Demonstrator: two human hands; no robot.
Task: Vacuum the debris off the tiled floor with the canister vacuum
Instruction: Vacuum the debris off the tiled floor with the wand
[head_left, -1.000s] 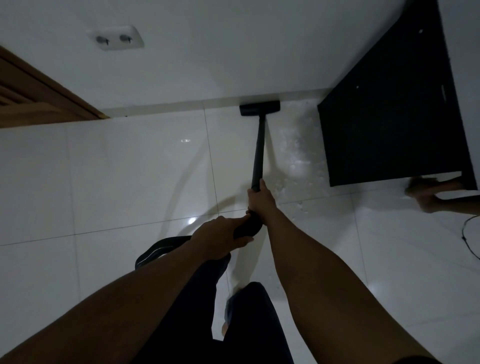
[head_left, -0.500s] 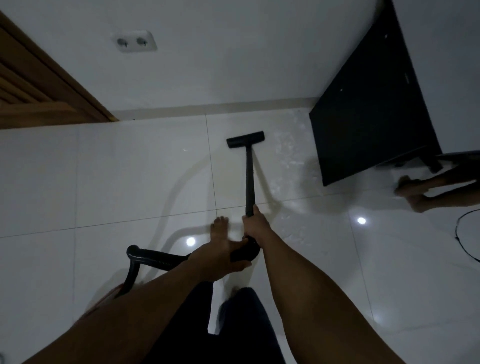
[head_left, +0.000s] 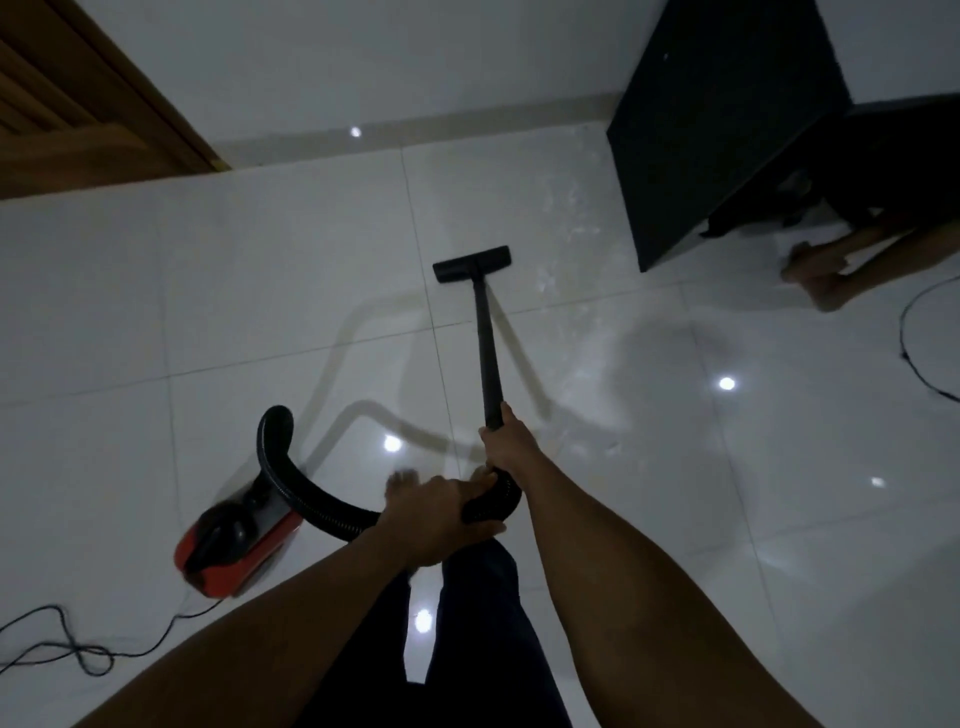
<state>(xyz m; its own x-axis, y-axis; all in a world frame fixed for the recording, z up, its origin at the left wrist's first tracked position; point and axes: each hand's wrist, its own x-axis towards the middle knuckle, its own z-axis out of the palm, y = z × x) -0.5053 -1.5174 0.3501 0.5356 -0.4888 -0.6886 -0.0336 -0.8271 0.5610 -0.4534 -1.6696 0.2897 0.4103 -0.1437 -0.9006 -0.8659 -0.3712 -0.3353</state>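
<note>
Counts: 1 canister vacuum (head_left: 236, 540), 1 hose (head_left: 306, 493), 1 wand (head_left: 488, 353), 1 floor head (head_left: 471, 263). 2 hands on it, both the same person's. 1 black cabinet (head_left: 711, 135), 1 wooden door (head_left: 78, 98), 2 loose cords: power cord (head_left: 78, 644) at the floor's lower-left edge, another cord (head_left: 914, 338) at the right edge. A 2nd person's bare feet (head_left: 826, 270) near the cabinet, right side.

Vacuum body: red w/ black top and handle, somewhat blurred, sits on the tiled floor (head_left: 208, 291) left of the holder's legs. Black ribbed hose arcs up from it, then curves right to the grip. Wand black, straight, runs fwd to a flat black T-shaped head lying on the tile, well short of the wall skirting.

Right hand (head_left: 506, 441): fingers wrapped fully round the wand's lower end, closed tight. Left hand (head_left: 441, 514): fingers curled over the hose end at the bent grip, closed on it, just behind the right.

Debris (head_left: 571, 228): pale specks and smears on the tile right of the head, toward the cabinet. Hard to count; dim light.
</note>
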